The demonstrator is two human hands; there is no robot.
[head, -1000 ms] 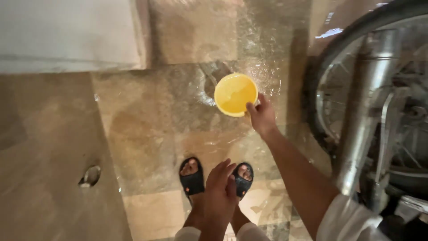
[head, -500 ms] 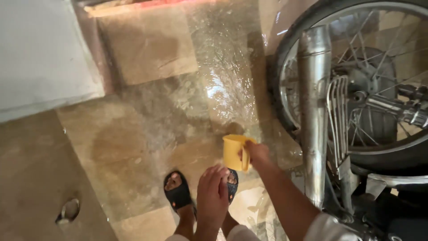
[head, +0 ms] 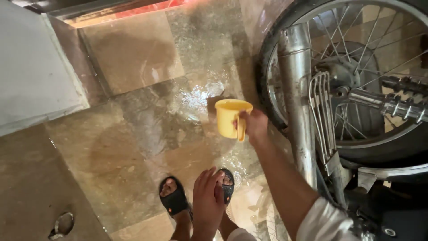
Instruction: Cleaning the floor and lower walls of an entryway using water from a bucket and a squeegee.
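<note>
My right hand (head: pixel 254 125) grips a yellow plastic mug (head: pixel 229 117) by its handle, holding it upright above the wet tiled floor (head: pixel 147 120), just left of a motorcycle's rear wheel (head: pixel 356 89). My left hand (head: pixel 207 201) hangs low in front of me with fingers loosely together and nothing in it, above my feet in black sandals (head: pixel 174 201). Water glistens on the tiles beyond the mug.
A chrome exhaust pipe (head: pixel 296 89) and a metal guard (head: pixel 323 111) stand close to my right arm. A white wall or block (head: pixel 31 76) fills the upper left. A round floor drain (head: pixel 62 224) sits at the lower left.
The mug went from tipped with its mouth facing up at me to upright, held by the handle. My view shifted, bringing the wheel and exhaust closer; splashed water spread over the tiles.
</note>
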